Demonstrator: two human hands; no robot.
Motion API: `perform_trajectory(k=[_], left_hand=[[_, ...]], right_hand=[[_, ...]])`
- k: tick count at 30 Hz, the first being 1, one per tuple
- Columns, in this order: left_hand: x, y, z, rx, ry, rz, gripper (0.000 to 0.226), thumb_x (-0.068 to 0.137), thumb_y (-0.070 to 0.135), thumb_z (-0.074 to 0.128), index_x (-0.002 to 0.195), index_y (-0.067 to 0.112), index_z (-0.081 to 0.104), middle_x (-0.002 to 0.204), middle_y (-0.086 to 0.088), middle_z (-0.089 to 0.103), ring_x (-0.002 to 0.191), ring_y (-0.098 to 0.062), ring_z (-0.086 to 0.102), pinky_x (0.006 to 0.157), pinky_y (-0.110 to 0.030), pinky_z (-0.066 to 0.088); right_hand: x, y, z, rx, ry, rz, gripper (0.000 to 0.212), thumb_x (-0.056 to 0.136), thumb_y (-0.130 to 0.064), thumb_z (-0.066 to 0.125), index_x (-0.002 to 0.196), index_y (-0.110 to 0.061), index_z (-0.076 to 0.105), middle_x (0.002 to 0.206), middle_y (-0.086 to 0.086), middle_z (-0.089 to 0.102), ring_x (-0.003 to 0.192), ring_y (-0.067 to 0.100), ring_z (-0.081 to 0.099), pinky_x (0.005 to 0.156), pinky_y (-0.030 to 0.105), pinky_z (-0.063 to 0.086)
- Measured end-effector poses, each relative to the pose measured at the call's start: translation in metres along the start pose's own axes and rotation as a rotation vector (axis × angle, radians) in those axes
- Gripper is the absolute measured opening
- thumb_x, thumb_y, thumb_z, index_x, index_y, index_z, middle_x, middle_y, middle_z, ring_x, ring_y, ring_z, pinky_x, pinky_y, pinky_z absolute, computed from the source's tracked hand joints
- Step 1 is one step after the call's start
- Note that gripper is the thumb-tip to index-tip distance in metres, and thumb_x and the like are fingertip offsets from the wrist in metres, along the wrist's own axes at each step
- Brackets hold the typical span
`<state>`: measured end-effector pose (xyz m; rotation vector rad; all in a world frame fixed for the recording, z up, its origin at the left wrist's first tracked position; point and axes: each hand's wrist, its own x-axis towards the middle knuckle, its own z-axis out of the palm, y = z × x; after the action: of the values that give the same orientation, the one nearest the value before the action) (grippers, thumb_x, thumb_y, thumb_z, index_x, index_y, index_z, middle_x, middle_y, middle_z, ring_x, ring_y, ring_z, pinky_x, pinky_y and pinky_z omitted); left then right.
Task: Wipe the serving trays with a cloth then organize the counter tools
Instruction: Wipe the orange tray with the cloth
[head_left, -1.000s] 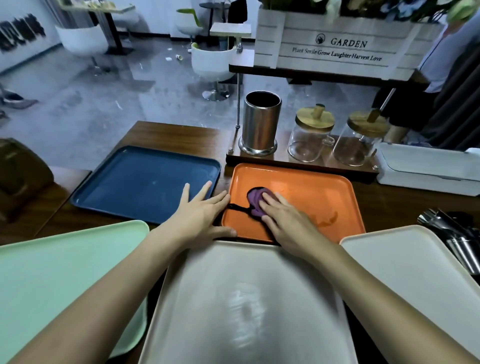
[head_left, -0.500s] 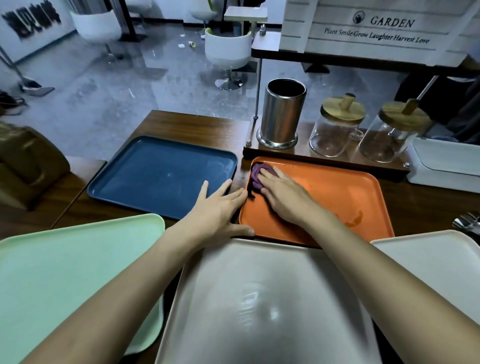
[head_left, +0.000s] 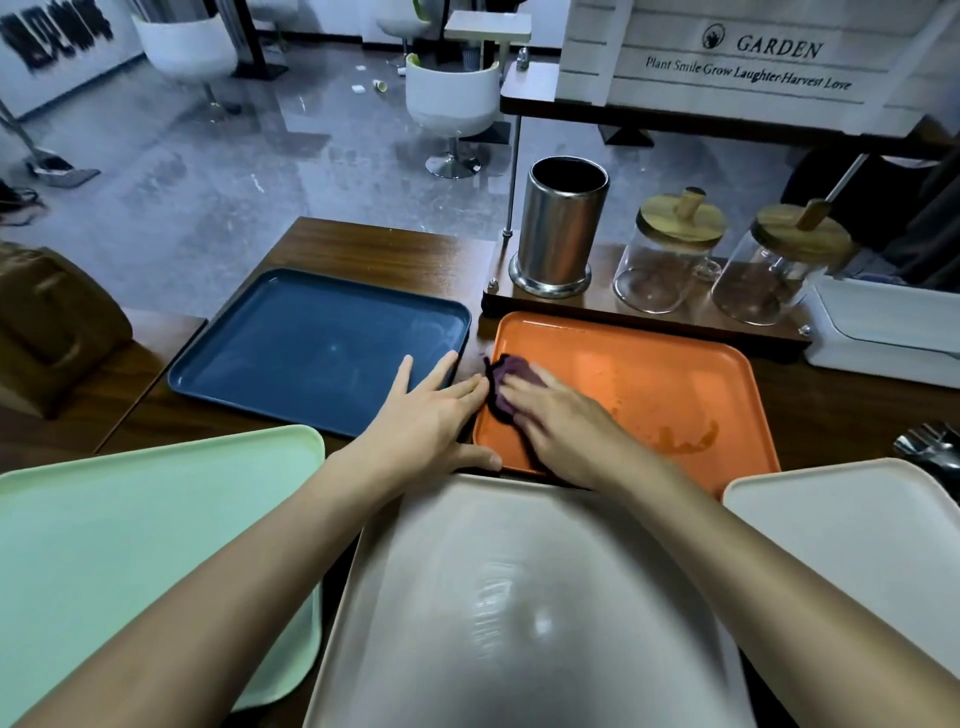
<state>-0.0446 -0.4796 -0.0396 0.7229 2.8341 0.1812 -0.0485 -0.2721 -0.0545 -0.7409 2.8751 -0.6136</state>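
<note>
Cloth (head_left: 506, 371) is pressed onto the orange tray (head_left: 649, 384) by the flat right hand (head_left: 561, 421), left hand (head_left: 431, 415) spread; stains (head_left: 685, 439) are left, tools (head_left: 930, 447) likely unsorted.

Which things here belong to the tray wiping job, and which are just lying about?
In the job: orange tray, purple cloth, right hand, left hand, blue tray, green tray, grey tray, white tray, metal utensils, perhaps steel canister.
Lying about: two glass jars, white box, garden sign, white chair.

Dim cool indoor light, glare patch on the beige tray (head_left: 540, 618), slight motion blur, wide-angle edge bending
</note>
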Motion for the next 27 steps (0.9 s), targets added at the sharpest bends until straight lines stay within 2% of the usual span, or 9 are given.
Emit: perform_trajectory(k=[3,6,9,13,19,22,27], left_hand=[[0.000,0.001,-0.001,0.004,-0.014,-0.008,0.100,0.086,0.075,0.052,0.163,0.020,0.019,0.170,0.010,0.017,0.158,-0.022,-0.011,0.122,-0.062,-0.007],[-0.002,0.003,-0.003,0.012,-0.046,-0.025,0.102,0.087,0.075,0.050,0.164,0.023,0.008,0.171,0.009,0.008,0.157,-0.023,-0.015,0.122,-0.062,-0.008],[-0.003,0.003,-0.004,0.003,-0.057,-0.021,0.098,0.089,0.074,0.048,0.163,0.033,0.000,0.172,0.009,0.002,0.156,-0.023,-0.017,0.122,-0.061,-0.009],[-0.002,0.000,-0.007,0.030,-0.083,-0.014,0.096,0.088,0.077,0.045,0.164,0.034,0.004,0.170,0.013,0.009,0.156,-0.021,-0.019,0.121,-0.062,-0.012],[-0.001,0.001,-0.011,0.067,-0.112,-0.042,0.097,0.085,0.081,0.043,0.163,0.037,0.004,0.172,0.006,0.005,0.156,-0.026,-0.020,0.121,-0.064,-0.011],[0.000,0.002,-0.012,0.041,-0.120,-0.049,0.098,0.085,0.080,0.046,0.163,0.036,0.006,0.171,0.007,0.008,0.156,-0.026,-0.019,0.121,-0.065,-0.012],[0.003,0.006,-0.021,0.017,-0.103,-0.007,0.094,0.083,0.078,0.057,0.159,0.031,0.027,0.165,0.018,0.028,0.158,-0.022,-0.007,0.121,-0.065,-0.008]], right_hand=[[-0.022,-0.011,-0.003,-0.008,-0.101,-0.090,0.044,0.103,-0.019,0.038,0.143,-0.027,0.053,0.156,-0.015,0.042,0.153,0.021,0.020,0.121,0.044,0.027],[-0.029,-0.016,-0.008,-0.025,-0.178,-0.052,0.048,0.104,-0.018,0.035,0.148,-0.033,0.048,0.161,-0.017,0.031,0.155,0.021,0.012,0.124,0.044,0.017],[-0.031,-0.020,-0.012,-0.027,-0.186,-0.047,0.050,0.104,-0.015,0.035,0.148,-0.033,0.048,0.162,-0.016,0.030,0.155,0.023,0.012,0.125,0.043,0.014],[-0.035,-0.015,-0.013,-0.024,-0.197,-0.033,0.052,0.103,-0.016,0.037,0.149,-0.036,0.045,0.163,-0.011,0.031,0.155,0.023,0.012,0.125,0.043,0.015],[-0.062,0.000,-0.033,-0.099,-0.258,0.047,0.054,0.103,-0.016,0.036,0.151,-0.040,0.041,0.163,-0.020,0.021,0.156,0.020,0.006,0.127,0.043,0.005],[-0.072,0.010,-0.039,-0.137,-0.288,0.109,0.054,0.104,-0.016,0.034,0.153,-0.040,0.036,0.165,-0.019,0.016,0.156,0.022,0.004,0.126,0.044,0.006],[-0.071,0.010,-0.029,-0.138,-0.252,0.143,0.059,0.103,-0.011,0.030,0.156,-0.037,0.031,0.166,-0.018,0.014,0.156,0.023,0.001,0.126,0.043,0.006]])
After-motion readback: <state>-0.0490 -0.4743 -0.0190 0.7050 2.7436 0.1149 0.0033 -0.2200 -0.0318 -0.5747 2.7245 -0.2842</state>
